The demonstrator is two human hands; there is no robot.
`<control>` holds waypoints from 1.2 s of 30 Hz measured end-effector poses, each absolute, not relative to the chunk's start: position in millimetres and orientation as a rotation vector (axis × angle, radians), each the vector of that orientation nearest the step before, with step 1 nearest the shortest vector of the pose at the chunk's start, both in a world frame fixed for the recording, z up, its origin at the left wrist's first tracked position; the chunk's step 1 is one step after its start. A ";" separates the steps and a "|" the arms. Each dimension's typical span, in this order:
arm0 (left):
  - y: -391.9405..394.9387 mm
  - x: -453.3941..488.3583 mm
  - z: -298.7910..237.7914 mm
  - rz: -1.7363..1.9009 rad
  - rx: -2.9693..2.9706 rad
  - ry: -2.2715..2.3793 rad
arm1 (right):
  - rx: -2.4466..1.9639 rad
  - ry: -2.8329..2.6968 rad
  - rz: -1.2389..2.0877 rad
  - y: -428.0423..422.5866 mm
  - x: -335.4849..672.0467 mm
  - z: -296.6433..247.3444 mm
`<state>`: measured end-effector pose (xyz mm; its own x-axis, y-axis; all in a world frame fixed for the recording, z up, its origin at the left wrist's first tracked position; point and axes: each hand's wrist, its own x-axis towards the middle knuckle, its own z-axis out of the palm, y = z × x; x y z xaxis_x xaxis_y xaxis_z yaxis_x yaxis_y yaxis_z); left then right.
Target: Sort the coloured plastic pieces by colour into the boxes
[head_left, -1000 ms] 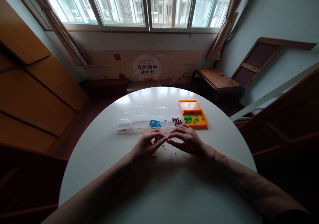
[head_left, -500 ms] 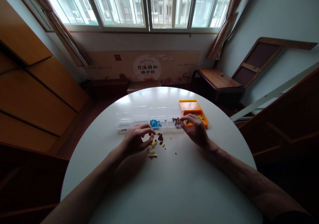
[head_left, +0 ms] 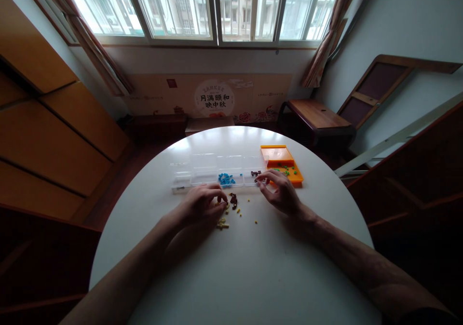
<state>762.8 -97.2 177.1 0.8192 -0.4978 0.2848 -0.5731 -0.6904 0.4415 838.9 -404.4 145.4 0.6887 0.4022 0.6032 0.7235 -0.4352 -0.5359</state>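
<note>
My left hand (head_left: pixel 204 203) rests low over the table, thumb and fingertips pinched together beside small dark brown pieces (head_left: pixel 233 200) and yellow pieces (head_left: pixel 222 224). Whatever is between those fingertips is too small to make out. Over the right end of a clear plastic compartment box (head_left: pixel 237 185) is my right hand (head_left: pixel 280 192), its thumb and index finger closed near its front rim. What they hold cannot be made out. Dark brown pieces (head_left: pixel 255 173) lie in the compartment by these fingers. Blue pieces (head_left: pixel 226 179) fill part of the neighbouring compartment.
An orange tray (head_left: pixel 297 183) with small green pieces (head_left: pixel 287 173) stands behind and right of my right hand. The box's clear lids (head_left: pixel 204 160) stand open at the back. Loose yellow bits (head_left: pixel 256 222) dot the round white table (head_left: pixel 246 272).
My left thumb and fingers have closed into a pinch near the yellow and brown pieces. My right hand has moved slightly down and toward me, uncovering more of the green pieces.
</note>
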 end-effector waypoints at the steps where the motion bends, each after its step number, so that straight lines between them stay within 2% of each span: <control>1: -96.5 763.0 177.0 0.188 2.472 -0.787 | -2.075 -0.864 -0.494 -404.6 838.7 145.4; 36: -104.6 766.1 162.0 0.291 2.452 -0.804 | -2.029 -1.018 -0.436 -403.3 836.0 145.5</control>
<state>766.1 -104.6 162.0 0.7987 -0.4845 0.3567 -0.6006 -0.6771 0.4252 836.0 -403.3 145.5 0.6157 0.5082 0.6022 0.7865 -0.3502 -0.5087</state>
